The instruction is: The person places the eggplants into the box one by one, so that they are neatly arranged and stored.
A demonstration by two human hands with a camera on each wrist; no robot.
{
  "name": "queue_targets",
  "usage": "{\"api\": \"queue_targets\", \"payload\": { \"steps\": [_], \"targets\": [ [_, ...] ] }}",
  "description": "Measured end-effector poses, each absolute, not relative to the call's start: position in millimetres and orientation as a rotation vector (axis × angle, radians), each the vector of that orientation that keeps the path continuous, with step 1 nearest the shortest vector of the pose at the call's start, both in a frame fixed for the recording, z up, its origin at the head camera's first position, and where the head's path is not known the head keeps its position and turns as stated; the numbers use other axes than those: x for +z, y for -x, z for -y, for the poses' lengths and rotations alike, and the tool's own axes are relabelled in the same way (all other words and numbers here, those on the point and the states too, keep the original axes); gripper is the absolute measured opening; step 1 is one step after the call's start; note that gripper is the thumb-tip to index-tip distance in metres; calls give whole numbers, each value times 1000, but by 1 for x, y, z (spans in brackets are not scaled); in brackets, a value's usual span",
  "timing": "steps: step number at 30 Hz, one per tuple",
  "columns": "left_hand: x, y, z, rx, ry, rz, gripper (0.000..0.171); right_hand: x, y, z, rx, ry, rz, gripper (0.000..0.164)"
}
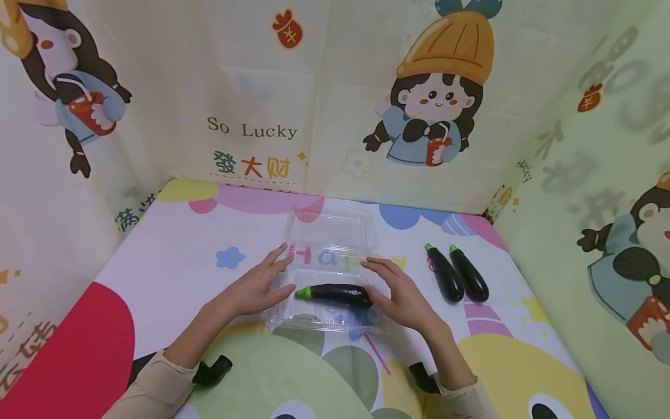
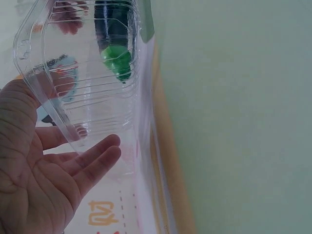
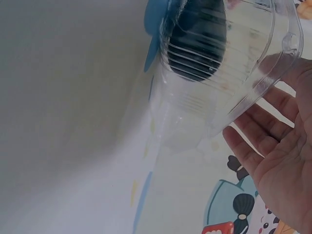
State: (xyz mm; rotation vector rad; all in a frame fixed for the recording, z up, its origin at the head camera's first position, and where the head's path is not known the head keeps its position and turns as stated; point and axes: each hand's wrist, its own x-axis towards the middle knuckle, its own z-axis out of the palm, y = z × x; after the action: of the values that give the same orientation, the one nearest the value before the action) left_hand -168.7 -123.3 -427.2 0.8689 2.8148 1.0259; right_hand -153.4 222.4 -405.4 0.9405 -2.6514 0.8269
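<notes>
A printed wall sheet [image 1: 345,87] stands beyond the transparent box [image 1: 319,319] and along both its sides, bounding the table [image 1: 178,273], whose near edge is cut off by the frame. Broad strips of tabletop lie left and right of the box, and only a narrow one between its folded-back lid [image 1: 335,228] and the sheet. The lid's edges are faint against the printed letters. Beige sleeves [image 1: 154,387], cropped below, come in on the near side of the box. The left hand [image 1: 256,285] is at the box's left side and the right hand [image 1: 400,297] at its right, each grip spread; whether the fingers touch the rim is hard to make out. Two eggplants [image 1: 445,273] [image 1: 469,273] lie side by side, right of the box. One more eggplant [image 1: 335,295] lies crosswise inside the box, green stem leftward, its thick end close by the right thumb and cropped in the right wrist view
</notes>
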Motion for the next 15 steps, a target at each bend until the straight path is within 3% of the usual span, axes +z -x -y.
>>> {"api": "queue_targets", "payload": {
  "steps": [15],
  "targets": [
    [-426,168,123,1022,-860,-2807,71,-407,152,-233,816,-888,2629,50]
  ]
}}
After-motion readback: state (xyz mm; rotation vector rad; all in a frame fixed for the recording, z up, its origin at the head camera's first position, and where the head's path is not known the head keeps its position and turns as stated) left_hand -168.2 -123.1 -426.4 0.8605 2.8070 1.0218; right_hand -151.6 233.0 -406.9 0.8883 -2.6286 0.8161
